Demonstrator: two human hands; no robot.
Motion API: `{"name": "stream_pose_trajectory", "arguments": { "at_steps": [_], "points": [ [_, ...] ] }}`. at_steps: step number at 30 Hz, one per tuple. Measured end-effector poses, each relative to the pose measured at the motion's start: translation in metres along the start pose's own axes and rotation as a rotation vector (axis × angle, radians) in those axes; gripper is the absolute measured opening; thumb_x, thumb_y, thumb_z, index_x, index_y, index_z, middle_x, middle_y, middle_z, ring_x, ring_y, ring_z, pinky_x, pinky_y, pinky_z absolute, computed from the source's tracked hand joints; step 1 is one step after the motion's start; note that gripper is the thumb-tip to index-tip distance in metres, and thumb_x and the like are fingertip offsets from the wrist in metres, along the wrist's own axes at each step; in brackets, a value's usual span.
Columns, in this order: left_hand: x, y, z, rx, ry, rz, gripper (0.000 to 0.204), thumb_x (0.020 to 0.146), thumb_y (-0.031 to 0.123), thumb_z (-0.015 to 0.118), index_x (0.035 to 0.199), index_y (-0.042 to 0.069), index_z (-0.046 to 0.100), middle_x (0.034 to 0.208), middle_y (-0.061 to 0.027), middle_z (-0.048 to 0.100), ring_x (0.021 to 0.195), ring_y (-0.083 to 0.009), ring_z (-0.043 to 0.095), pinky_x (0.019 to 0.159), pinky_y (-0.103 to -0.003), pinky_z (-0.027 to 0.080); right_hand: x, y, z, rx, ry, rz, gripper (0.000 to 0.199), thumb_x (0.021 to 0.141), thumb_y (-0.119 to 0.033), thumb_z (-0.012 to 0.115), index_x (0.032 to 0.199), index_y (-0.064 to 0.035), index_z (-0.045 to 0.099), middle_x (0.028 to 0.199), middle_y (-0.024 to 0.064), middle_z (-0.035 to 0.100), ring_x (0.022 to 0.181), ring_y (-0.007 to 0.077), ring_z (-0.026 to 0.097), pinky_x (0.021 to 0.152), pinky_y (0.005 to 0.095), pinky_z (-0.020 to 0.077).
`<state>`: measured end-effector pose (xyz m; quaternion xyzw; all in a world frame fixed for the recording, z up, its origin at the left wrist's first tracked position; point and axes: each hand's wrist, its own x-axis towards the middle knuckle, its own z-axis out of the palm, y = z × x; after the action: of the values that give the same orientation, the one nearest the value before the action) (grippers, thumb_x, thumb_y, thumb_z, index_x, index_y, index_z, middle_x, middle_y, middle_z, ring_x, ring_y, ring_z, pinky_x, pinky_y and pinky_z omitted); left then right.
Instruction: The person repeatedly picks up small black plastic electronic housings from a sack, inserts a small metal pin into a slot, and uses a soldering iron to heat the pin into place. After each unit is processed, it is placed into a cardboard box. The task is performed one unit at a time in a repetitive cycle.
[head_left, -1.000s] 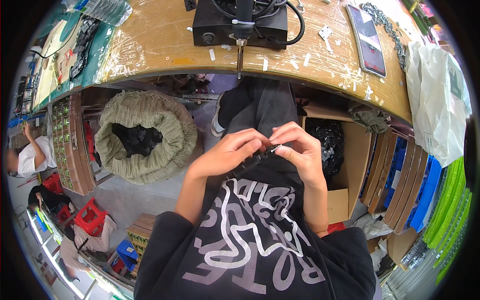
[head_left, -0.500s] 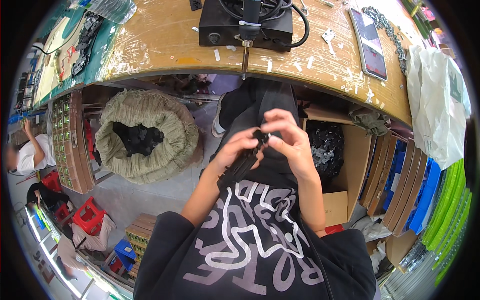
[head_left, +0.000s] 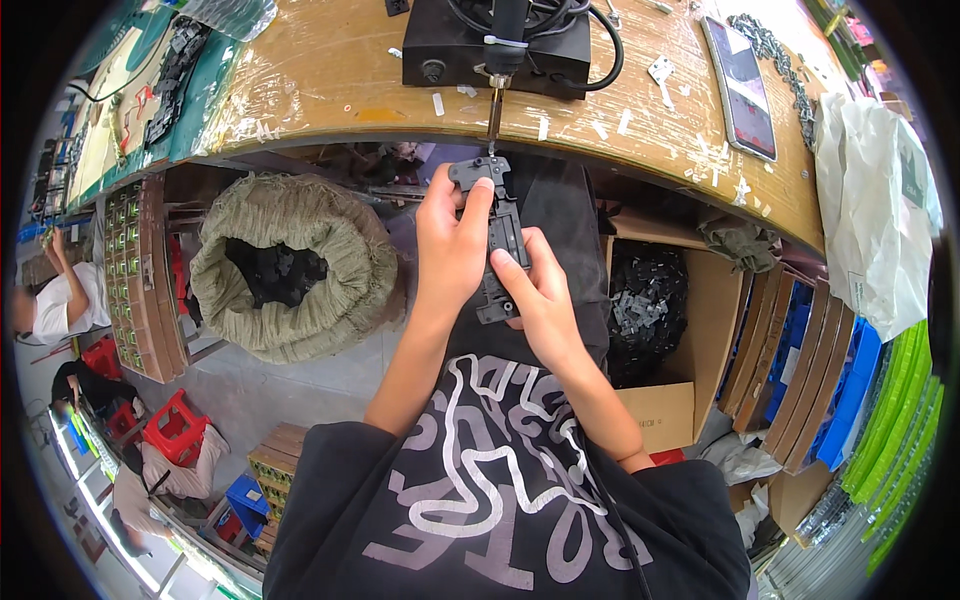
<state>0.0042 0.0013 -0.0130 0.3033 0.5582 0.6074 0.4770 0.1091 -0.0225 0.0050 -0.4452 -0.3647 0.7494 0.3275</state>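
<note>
A long black plastic part (head_left: 497, 232) is held upright in front of my lap by both hands. My left hand (head_left: 450, 240) wraps its upper half, thumb near the top end. My right hand (head_left: 540, 295) grips its lower half, index finger lying along the face. The part's top end sits just under a thin metal bit (head_left: 494, 105) that hangs from a black machine (head_left: 495, 45) at the edge of the wooden bench (head_left: 330, 75).
A woven sack (head_left: 290, 265) of black parts stands at my left. A cardboard box (head_left: 690, 320) with black and grey parts is at my right. A phone (head_left: 740, 85), a chain and white scraps lie on the bench. Other people sit far left.
Both hands have lifted the black part from my lap up toward the bench edge, and it now stands lengthwise under the metal bit.
</note>
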Motion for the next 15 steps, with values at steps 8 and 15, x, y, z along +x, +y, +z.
{"name": "stream_pose_trajectory", "arguments": {
  "at_steps": [8,15],
  "points": [
    [0.002,0.008,0.002,-0.006,0.018,0.029,0.007,0.083,0.007,0.048,0.086,0.001,0.048,0.068,0.0003,0.053,0.055,-0.0017,0.044,0.047,-0.018,0.036,0.005,0.007,0.001,0.014,0.009,-0.116,0.018,0.087,-0.019,0.047,0.096,-0.0042,0.042,0.057,-0.0058,0.042,0.042,-0.0018,0.032,0.036,0.0158,0.0235],
    [0.002,0.012,0.001,-0.028,0.01,0.014,0.006,0.082,0.008,0.048,0.085,0.002,0.048,0.067,0.0005,0.052,0.054,-0.0014,0.044,0.046,-0.018,0.035,0.0,-0.001,0.008,0.031,0.031,-0.077,0.017,0.087,-0.017,0.048,0.096,-0.0039,0.041,0.056,-0.0061,0.041,0.041,-0.0018,0.031,0.035,0.0159,0.0225]
  ]
}}
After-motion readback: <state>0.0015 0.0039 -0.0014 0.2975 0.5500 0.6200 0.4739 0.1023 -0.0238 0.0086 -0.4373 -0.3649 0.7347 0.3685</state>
